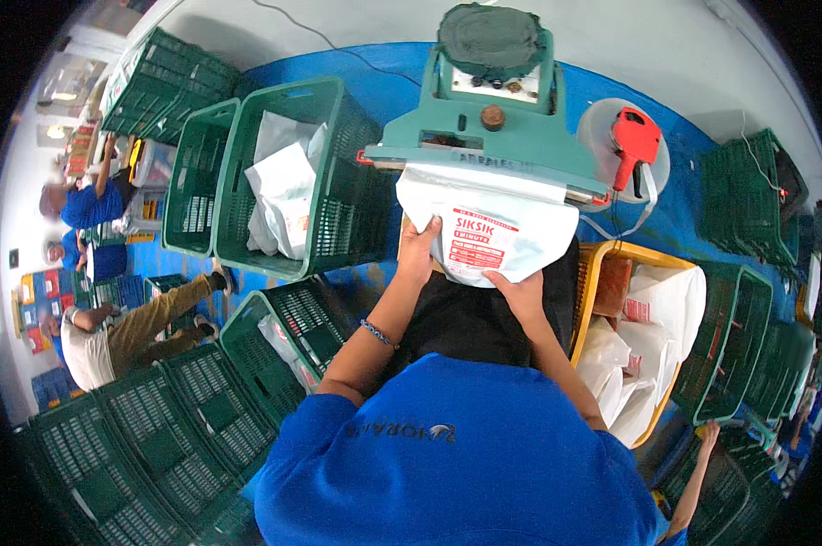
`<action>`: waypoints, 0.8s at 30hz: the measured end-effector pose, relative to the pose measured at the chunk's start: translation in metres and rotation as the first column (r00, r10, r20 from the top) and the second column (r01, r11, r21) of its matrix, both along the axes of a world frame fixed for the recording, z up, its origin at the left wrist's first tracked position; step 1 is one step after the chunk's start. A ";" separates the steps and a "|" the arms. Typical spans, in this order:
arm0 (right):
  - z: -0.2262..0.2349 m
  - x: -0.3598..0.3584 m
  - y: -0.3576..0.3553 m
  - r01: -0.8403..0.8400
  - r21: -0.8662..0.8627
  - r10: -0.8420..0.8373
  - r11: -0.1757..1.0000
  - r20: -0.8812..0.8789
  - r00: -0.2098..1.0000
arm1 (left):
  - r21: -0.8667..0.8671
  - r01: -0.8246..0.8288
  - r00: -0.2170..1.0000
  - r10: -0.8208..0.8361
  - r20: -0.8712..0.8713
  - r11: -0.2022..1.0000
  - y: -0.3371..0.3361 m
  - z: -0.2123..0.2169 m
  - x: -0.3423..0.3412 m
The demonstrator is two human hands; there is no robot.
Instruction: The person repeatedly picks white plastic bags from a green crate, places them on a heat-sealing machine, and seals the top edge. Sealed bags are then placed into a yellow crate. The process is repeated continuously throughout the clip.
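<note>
1. Left hand (417, 247): fingers spread flat on the left part of the white bag (488, 227), gripping its edge.
2. Right hand (520, 293): clamped on the bag's lower edge, fingers on its underside, thumb toward the print.
3. Bag: white, with a red and white printed label; it hangs in front of the person, its top edge tucked under the front bar of the green sealer (484, 136).
4. Sealer: a teal machine standing just ahead of the hands, with a round grey pad (491, 38) on top.
5. Red price gun (635, 138): lies on a round white reel to the right of the sealer, well apart from both hands.
6. Yellow crate (589, 282): beside the right forearm, filled with more white bags.
7. Green crate (338, 182): to the left of the sealer, holding white bags; further green crates are stacked along the lower left and the right.
8. Blue floor (374, 86): visible beneath the sealer and crates.
9. Other people (110, 328): seated at the far left, apart from the work shown.
</note>
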State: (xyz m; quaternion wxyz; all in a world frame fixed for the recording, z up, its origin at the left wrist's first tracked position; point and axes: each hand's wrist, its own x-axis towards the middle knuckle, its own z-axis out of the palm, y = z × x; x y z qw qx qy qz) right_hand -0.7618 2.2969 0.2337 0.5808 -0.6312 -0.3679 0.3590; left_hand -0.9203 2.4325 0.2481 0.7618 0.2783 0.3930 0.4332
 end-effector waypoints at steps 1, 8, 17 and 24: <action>0.000 0.004 0.001 -0.010 -0.007 0.010 1.000 -0.003 1.000 | -0.029 -0.008 1.000 0.007 -0.030 1.000 0.000 -0.001 0.002; 0.010 0.063 -0.010 0.146 -0.005 -0.144 0.989 0.154 0.978 | 0.018 -0.001 0.998 0.002 -0.062 1.000 -0.011 -0.015 0.054; 0.020 0.131 -0.064 0.127 0.067 -0.136 0.990 0.156 0.978 | 0.117 0.192 0.981 -0.188 -0.041 0.974 -0.045 -0.026 0.106; 0.006 0.135 -0.078 0.102 0.112 -0.124 0.988 0.211 0.969 | 0.142 0.190 0.980 -0.179 -0.087 0.972 -0.062 -0.024 0.106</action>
